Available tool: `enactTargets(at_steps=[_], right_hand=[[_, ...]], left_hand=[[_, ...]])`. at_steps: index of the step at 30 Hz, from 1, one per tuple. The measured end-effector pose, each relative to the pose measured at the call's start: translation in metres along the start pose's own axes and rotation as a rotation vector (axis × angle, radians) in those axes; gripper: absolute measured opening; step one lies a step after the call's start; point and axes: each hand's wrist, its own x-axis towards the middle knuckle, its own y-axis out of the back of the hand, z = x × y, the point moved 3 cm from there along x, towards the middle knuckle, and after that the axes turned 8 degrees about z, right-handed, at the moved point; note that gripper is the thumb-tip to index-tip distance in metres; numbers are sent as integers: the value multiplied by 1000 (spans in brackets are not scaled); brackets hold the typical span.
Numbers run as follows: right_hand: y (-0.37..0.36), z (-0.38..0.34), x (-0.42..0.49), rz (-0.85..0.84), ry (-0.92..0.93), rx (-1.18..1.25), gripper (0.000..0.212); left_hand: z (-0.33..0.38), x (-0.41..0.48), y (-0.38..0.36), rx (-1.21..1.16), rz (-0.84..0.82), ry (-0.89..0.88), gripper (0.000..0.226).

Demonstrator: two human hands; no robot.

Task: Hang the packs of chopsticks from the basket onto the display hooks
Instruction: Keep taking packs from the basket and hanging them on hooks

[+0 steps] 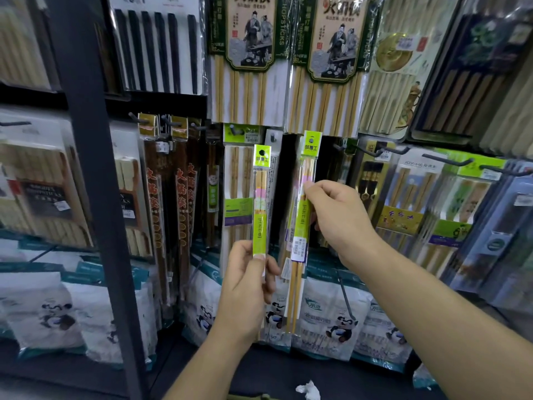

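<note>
"CHOPSTICKS" on big upper pack (248, 62); "JOY-HE" on rt pack (413, 197); "50" on panda bag (276, 339).

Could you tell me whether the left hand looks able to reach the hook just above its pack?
Probably yes. The hook sits just above and right of the green-labelled pack the left hand grips, with nothing in front; the right hand holds a second pack off to the side.

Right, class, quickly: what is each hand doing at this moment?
Left hand: closed, holding the left pack.
Right hand: closed, pinching the right pack.
</note>
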Motion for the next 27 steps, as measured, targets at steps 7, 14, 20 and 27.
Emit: enactTargets(at_steps=[7, 14, 20, 27], right_hand=[[0, 5, 2, -15, -13, -15, 48], [-2, 19, 9, -15, -37, -157, 51], [8, 27, 7, 42, -37, -248, 43], [6, -1, -7, -48, 119, -50, 37]], left_hand=[[3, -1, -2, 20, -20, -19, 15], [5, 0, -3, 46, -11, -57, 17], [3, 0, -4, 61, -4, -44, 25], [4, 1, -13, 105, -54, -119, 53]])
